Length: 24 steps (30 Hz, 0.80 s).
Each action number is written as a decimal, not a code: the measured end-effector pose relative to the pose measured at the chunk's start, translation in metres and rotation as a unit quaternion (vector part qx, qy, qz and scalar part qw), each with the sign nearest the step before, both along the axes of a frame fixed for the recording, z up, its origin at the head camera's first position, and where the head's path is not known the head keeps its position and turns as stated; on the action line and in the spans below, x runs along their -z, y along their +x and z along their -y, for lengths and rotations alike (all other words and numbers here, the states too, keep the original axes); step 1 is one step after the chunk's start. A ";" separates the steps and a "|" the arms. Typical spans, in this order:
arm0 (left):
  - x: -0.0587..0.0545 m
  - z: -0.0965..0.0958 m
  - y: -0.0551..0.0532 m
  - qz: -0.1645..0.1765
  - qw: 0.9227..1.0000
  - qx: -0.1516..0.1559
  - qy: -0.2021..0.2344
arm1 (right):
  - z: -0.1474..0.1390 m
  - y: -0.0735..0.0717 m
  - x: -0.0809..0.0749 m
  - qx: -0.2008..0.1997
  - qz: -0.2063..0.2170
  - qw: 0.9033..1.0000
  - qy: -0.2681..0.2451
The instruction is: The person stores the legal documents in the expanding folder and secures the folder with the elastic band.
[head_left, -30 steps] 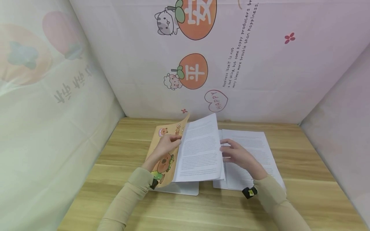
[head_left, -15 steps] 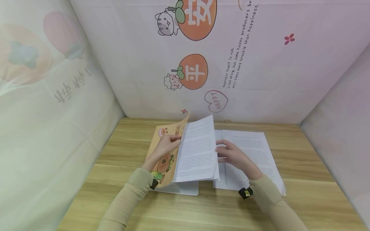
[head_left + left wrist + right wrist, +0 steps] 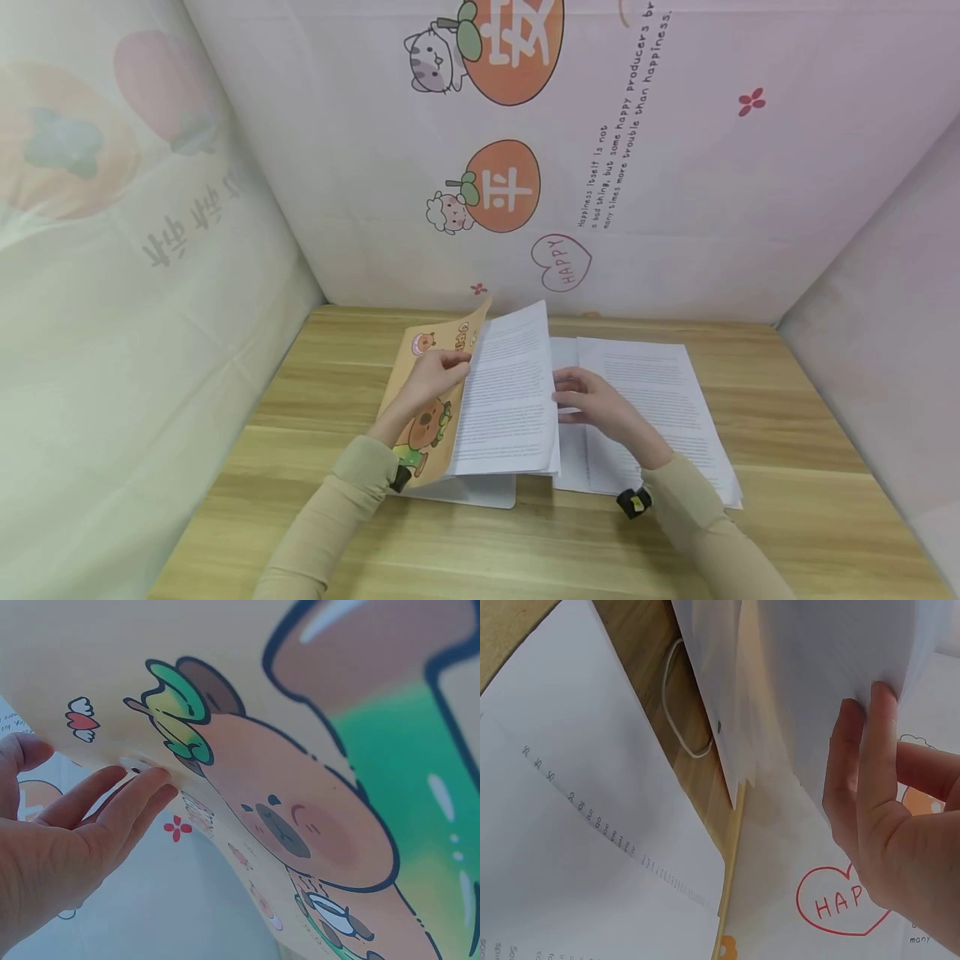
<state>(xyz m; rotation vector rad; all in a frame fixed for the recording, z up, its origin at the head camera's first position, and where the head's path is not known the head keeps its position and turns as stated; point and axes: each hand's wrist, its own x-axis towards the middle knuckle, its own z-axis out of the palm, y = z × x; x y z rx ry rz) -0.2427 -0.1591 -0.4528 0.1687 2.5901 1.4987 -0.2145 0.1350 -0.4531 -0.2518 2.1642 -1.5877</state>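
Observation:
A tan folder cover [image 3: 430, 419] with cartoon capybaras stands tilted at the left of the table. My left hand [image 3: 433, 379] pinches its raised edge; the left wrist view has my fingers at the edge of the printed cover [image 3: 292, 795]. Inside the cover, a bundle of printed sheets [image 3: 502, 400] leans up. The fingers of my right hand [image 3: 600, 404] lie behind the bundle's right edge and pinch it, as the right wrist view also has it around the white sheets [image 3: 840, 652]. Below the bundle shows a white rounded-corner panel [image 3: 480, 491].
Another stack of printed pages [image 3: 660, 392] lies flat on the wooden table [image 3: 525, 550], under my right forearm. A thin white cord loop [image 3: 667, 697] shows beside the sheets. White cloth walls [image 3: 675, 250] with cartoon prints stand behind and at both sides.
My right hand has moved left, bringing the bundle's free edge toward the cover and uncovering more of the right stack. My left hand and the cover have stayed put.

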 end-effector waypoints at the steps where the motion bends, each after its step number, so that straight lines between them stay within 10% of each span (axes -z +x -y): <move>1: 0.000 0.000 0.000 0.000 1.000 0.000 0.000 | 0.001 0.000 0.001 0.006 -0.002 1.000 0.007; 24: -0.002 0.000 0.001 -0.010 1.000 0.005 -0.003 | 0.012 0.001 -0.002 0.021 -0.034 0.999 0.029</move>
